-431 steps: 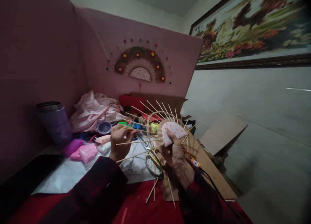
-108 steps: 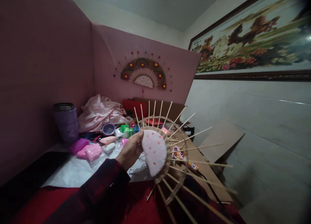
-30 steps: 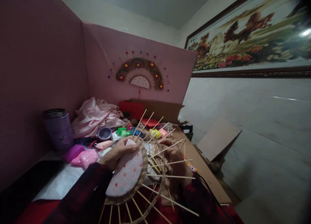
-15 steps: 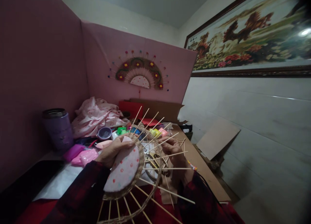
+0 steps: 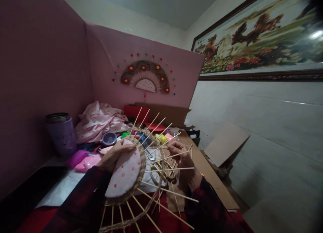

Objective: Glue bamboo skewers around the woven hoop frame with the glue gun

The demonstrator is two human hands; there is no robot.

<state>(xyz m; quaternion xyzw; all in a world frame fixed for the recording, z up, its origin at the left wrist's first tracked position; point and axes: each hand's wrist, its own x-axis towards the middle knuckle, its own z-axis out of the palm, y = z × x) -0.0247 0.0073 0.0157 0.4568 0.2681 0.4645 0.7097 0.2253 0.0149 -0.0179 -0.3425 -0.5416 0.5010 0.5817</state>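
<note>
My left hand [image 5: 114, 155] grips a half-round fan frame [image 5: 126, 172], thumb on its white cloth centre with small red prints. Braided twine edges the cloth, and thin wooden sticks radiate outward from it. Farther out, a twine ring [image 5: 161, 172] runs across the sticks. My right hand [image 5: 178, 154] is closed in a pinch beside this ring, among the stick ends. A thin strand of twine seems to run from its fingertips to the ring; the fingers partly hide it. Scissors [image 5: 157, 169] with gold-coloured handles lie behind the frame, partly covered by the sticks.
A purple tumbler [image 5: 60, 135] stands left, beside crumpled pink cloth [image 5: 101, 120]. Pink packets [image 5: 87, 162], a round lid [image 5: 109, 138] and yellow clay [image 5: 161, 138] lie on the table. A finished fan [image 5: 145, 74] hangs on the pink panel. Cardboard [image 5: 209, 169] covers the right side.
The fan frame has shifted slightly left and up, turning a little, with my left hand still on it. My right hand keeps its pinch, a little farther from the ring.
</note>
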